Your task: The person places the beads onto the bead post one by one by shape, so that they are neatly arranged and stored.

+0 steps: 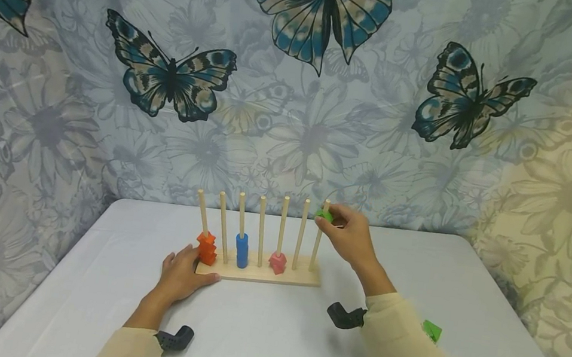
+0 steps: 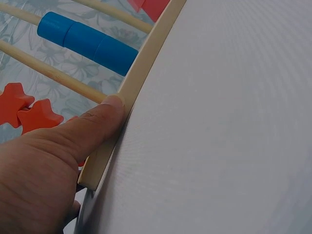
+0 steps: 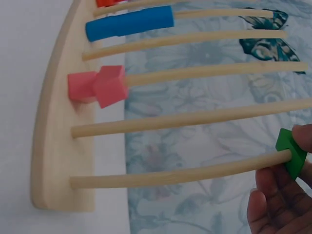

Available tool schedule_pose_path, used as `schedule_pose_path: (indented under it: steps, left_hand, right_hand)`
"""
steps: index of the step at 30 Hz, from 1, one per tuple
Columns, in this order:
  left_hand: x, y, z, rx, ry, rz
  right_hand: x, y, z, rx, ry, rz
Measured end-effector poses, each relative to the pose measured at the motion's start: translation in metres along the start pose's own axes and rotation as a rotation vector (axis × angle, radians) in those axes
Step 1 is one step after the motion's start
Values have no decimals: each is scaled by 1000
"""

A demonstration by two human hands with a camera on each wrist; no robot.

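A wooden peg board (image 1: 262, 275) with several upright pegs stands on the table. My left hand (image 1: 182, 276) grips its left end, thumb (image 2: 105, 117) along the front edge. Beside that hand, orange star beads (image 1: 207, 248) are stacked on the leftmost peg. My right hand (image 1: 351, 235) pinches a green bead (image 3: 291, 152) at the top of the rightmost peg (image 3: 180, 175), whose tip meets the bead's hole. Blue cylinder beads (image 2: 87, 43) sit on the third peg from the left. Two pink cube beads (image 3: 97, 85) are on the fifth.
Another green bead (image 1: 431, 331) lies on the white table (image 1: 265, 338) at the right, partly hidden by the right sleeve (image 1: 406, 339). A butterfly-patterned cloth (image 1: 313, 140) hangs behind the table. Dark wrist cameras (image 1: 346, 317) stick out from both cuffs.
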State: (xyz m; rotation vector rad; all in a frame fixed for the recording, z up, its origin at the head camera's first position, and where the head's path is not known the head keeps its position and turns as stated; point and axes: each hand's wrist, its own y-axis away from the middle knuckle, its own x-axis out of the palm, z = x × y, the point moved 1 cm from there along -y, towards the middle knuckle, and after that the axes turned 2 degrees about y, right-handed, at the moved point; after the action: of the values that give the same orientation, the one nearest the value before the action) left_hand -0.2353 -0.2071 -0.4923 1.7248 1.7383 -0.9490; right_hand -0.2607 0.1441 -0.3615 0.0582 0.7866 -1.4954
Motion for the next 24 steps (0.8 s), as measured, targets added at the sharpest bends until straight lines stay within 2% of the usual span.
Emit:
schedule_pose_path:
  steps: [14,24]
  left_hand:
    - [0,-1,-1,-7,-10,3]
    - [1,-1,0,-12,-11,4]
  right_hand:
    - [18,18,-26,54,59,31]
    - [32,30,-46,123,104,68]
